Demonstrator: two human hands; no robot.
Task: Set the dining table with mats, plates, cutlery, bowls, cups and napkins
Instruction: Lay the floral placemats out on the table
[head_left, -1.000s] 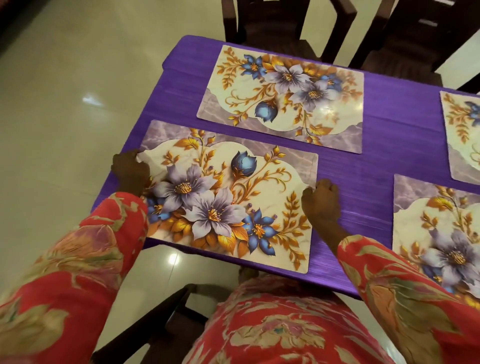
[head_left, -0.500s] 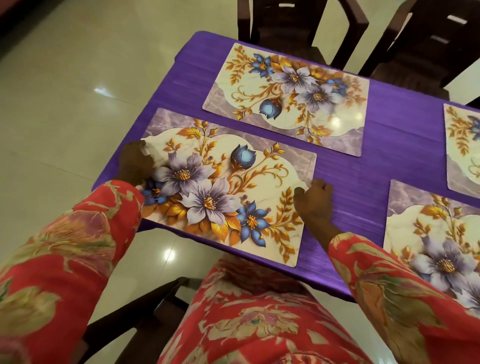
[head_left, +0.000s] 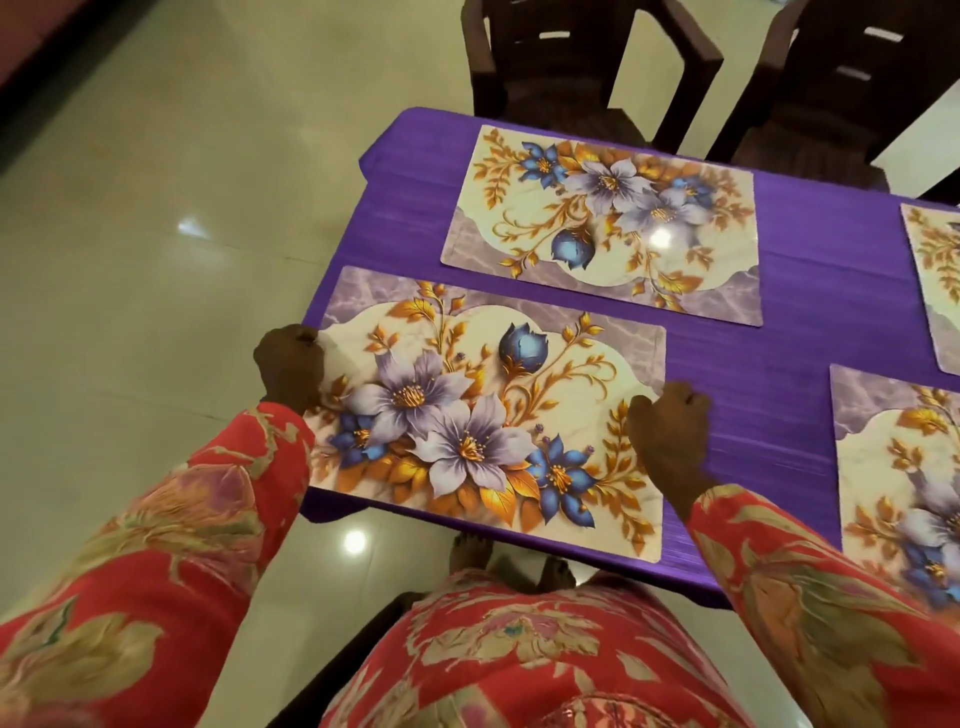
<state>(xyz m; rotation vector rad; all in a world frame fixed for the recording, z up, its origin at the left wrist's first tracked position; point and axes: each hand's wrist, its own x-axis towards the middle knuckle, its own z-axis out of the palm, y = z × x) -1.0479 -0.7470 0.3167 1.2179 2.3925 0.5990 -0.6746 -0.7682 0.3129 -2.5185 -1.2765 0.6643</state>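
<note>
The near mat (head_left: 483, 410) is pinched at both short edges by the left hand (head_left: 291, 364) and right hand (head_left: 670, 431); thin, light, probably slippery on the desk (head_left: 779, 332)

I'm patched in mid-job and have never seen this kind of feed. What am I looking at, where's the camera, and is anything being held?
There is no machine here: a person in red flowered sleeves works with bare hands. The single picture comes from a camera on their head, looking forward and down. Below is a table under a purple cloth, with dark chairs behind it. Four flowered mats lie on it; two are cut off at the right edge. The left hand and right hand, fingers curled, sit at the two short ends of the near mat, apparently gripping its edges. No plates, cutlery, bowls, cups or napkins are visible.
</note>
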